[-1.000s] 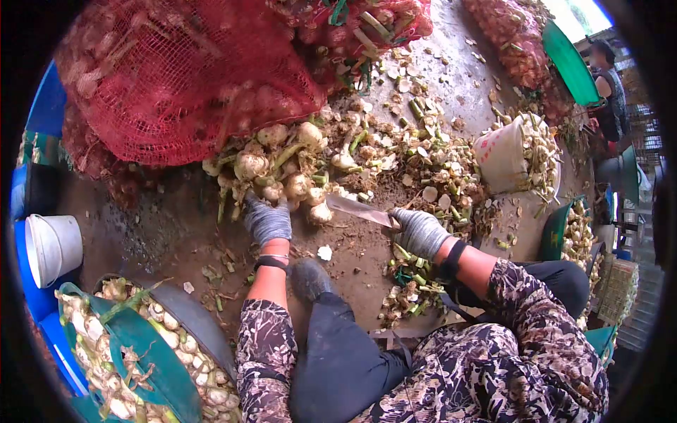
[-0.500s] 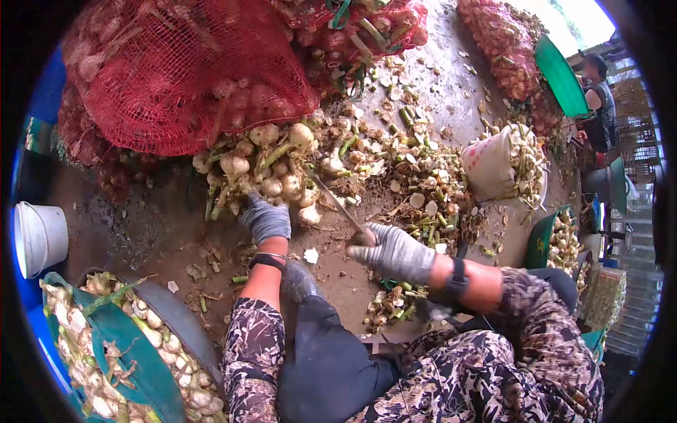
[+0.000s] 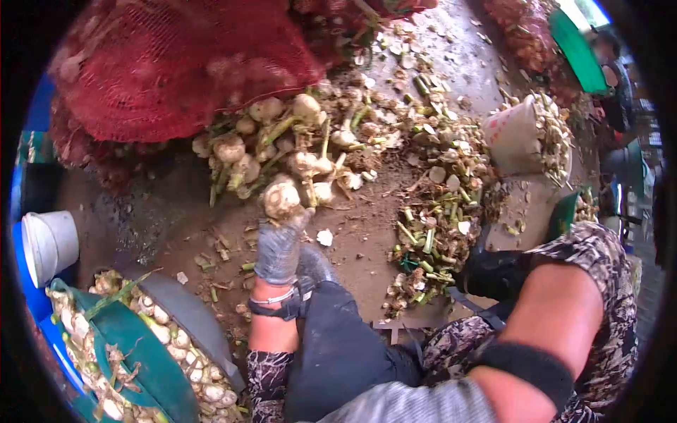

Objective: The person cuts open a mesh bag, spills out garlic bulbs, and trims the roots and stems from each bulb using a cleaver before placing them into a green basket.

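Observation:
My left hand (image 3: pixel 278 247), in a grey glove, is closed on a garlic bulb (image 3: pixel 281 196) at its fingertips, above my boot. Just beyond lies a pile of garlic bulbs (image 3: pixel 243 158) with green stalks still on them, spilling from under a red mesh sack (image 3: pixel 190 77). My right hand (image 3: pixel 416 405), gloved too, is drawn back to the bottom edge near my lap. Its fingers are out of sight, and no knife shows in the current view.
Cut stalks and trimmings (image 3: pixel 437 211) litter the floor in front. A tipped white bucket (image 3: pixel 511 137) of trimmings lies to the right. Trimmed bulbs fill a container (image 3: pixel 190 321) at lower left, near a white bucket (image 3: pixel 53 243). Another person (image 3: pixel 617 84) is at far right.
My left hand has pulled a garlic bulb toward me from the pile. My right hand, which held a knife by the pile, has swung back to the bottom edge.

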Demonstrator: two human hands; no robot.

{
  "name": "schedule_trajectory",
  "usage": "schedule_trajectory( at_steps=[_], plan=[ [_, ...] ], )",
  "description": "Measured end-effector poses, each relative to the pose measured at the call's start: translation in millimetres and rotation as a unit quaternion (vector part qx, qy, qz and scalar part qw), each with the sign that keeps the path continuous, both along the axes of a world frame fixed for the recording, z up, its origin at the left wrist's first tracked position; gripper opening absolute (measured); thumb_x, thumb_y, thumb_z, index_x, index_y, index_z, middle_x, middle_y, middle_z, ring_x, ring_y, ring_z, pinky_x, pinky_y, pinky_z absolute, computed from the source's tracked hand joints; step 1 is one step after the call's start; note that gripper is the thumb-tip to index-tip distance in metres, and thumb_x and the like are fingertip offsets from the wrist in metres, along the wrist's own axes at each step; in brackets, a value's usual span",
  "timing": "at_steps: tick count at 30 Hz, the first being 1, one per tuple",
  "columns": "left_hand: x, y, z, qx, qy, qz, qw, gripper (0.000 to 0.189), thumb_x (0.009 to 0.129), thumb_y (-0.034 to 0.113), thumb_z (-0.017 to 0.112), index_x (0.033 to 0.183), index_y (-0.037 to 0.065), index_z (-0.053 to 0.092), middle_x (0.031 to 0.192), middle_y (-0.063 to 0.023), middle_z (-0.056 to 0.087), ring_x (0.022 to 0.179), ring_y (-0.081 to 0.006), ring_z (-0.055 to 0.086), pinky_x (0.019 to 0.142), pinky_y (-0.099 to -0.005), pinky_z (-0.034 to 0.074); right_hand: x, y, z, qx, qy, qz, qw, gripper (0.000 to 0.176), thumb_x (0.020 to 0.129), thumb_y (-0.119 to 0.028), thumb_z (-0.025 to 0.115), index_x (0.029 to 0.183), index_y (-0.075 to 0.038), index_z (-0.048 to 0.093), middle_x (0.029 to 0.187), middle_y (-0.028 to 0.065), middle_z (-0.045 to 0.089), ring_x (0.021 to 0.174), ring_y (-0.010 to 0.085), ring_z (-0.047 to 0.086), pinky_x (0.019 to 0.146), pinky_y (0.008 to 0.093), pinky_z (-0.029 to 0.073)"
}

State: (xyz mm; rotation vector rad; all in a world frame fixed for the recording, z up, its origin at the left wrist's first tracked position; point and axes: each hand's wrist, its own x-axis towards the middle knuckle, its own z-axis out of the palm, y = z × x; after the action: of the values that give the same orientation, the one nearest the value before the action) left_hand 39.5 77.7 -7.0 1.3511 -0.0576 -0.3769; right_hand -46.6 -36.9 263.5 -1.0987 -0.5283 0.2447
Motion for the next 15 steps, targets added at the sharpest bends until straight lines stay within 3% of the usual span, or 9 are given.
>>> schedule_trajectory(
  at_steps=[1,2,4,5,6,8,10,11,15],
  plan=[
    [-6,-8,16,-0.067,0.047,0.024,0.996,0.041,0.084,0.005,0.068,0.123,0.006,0.053,0.096,-0.0019,0.060,0.080,-0.0131,0.060,0.084,-0.0380,0.056,0,1,0,-0.001,-0.013,-0.007,1.000,0.019,0.084,-0.021,0.066,0.100,-0.011,0.066,0.080,0.0060,0.063,0.075,0.0219,0.060,0.070,0.0333,0.050],
    [-4,-7,28,0.004,0.022,-0.007,1.000,0.043,0.083,0.005,0.070,0.122,0.006,0.054,0.095,-0.0024,0.060,0.077,-0.0131,0.059,0.086,-0.0381,0.055,-1,0,0,-0.006,-0.026,-0.013,1.000,0.019,0.083,-0.021,0.066,0.100,-0.011,0.067,0.080,0.0068,0.064,0.075,0.0232,0.061,0.070,0.0338,0.051],
    [-7,-6,34,-0.075,0.052,-0.049,0.995,0.041,0.082,0.006,0.072,0.119,0.006,0.054,0.093,-0.0032,0.060,0.078,-0.0139,0.060,0.086,-0.0371,0.055,-2,1,-4,-0.042,-0.052,-0.039,0.997,0.020,0.082,-0.020,0.066,0.100,-0.011,0.068,0.079,0.0085,0.066,0.074,0.0258,0.063,0.071,0.0349,0.051],
    [-7,-1,29,-0.117,0.111,-0.080,0.984,0.050,0.081,0.004,0.073,0.124,0.008,0.047,0.106,-0.0041,0.059,0.090,-0.0131,0.059,0.082,-0.0294,0.052,-2,1,-8,-0.072,-0.068,-0.063,0.993,0.021,0.081,-0.019,0.067,0.100,-0.011,0.068,0.079,0.0094,0.066,0.073,0.0271,0.064,0.071,0.0354,0.052],
    [-7,-3,35,-0.114,0.107,-0.081,0.984,0.050,0.081,0.004,0.073,0.124,0.008,0.047,0.106,-0.0041,0.059,0.090,-0.0131,0.059,0.082,-0.0294,0.052,-1,-3,-16,-0.128,-0.086,-0.101,0.983,0.021,0.080,-0.019,0.067,0.100,-0.012,0.069,0.079,0.0103,0.067,0.073,0.0284,0.064,0.071,0.0359,0.052],
    [-13,-10,51,0.038,0.038,-0.031,0.998,0.032,0.083,0.007,0.072,0.110,0.006,0.056,0.094,-0.0045,0.062,0.081,-0.0171,0.062,0.088,-0.0426,0.053,7,-24,-47,-0.321,-0.091,-0.173,0.927,0.023,0.078,-0.018,0.067,0.099,-0.012,0.070,0.078,0.0120,0.068,0.072,0.0311,0.066,0.071,0.0369,0.053],
    [-20,-2,50,0.052,0.017,-0.050,0.997,0.032,0.083,0.007,0.073,0.110,0.006,0.056,0.094,-0.0045,0.061,0.081,-0.0171,0.062,0.088,-0.0420,0.053,31,-70,-67,-0.558,-0.060,-0.051,0.826,0.017,0.077,-0.017,0.063,0.093,-0.014,0.068,0.078,0.0130,0.067,0.072,0.0336,0.067,0.060,0.0414,0.053],
    [-25,3,49,0.047,0.017,-0.059,0.997,0.033,0.083,0.008,0.073,0.110,0.006,0.056,0.094,-0.0045,0.061,0.081,-0.0171,0.062,0.088,-0.0418,0.053,28,-82,-91,-0.618,-0.064,-0.055,0.782,0.011,0.078,-0.018,0.063,0.087,-0.013,0.065,0.077,0.0128,0.065,0.073,0.0337,0.067,0.060,0.0431,0.052],
    [-35,11,45,0.048,0.006,-0.083,0.995,0.035,0.082,0.009,0.074,0.111,0.006,0.056,0.095,-0.0045,0.061,0.082,-0.0171,0.062,0.087,-0.0406,0.053,13,-104,-110,-0.670,-0.067,-0.058,0.737,0.009,0.078,-0.018,0.063,0.085,-0.013,0.061,0.074,0.0127,0.062,0.071,0.0348,0.065,0.059,0.0454,0.051]
  ],
)
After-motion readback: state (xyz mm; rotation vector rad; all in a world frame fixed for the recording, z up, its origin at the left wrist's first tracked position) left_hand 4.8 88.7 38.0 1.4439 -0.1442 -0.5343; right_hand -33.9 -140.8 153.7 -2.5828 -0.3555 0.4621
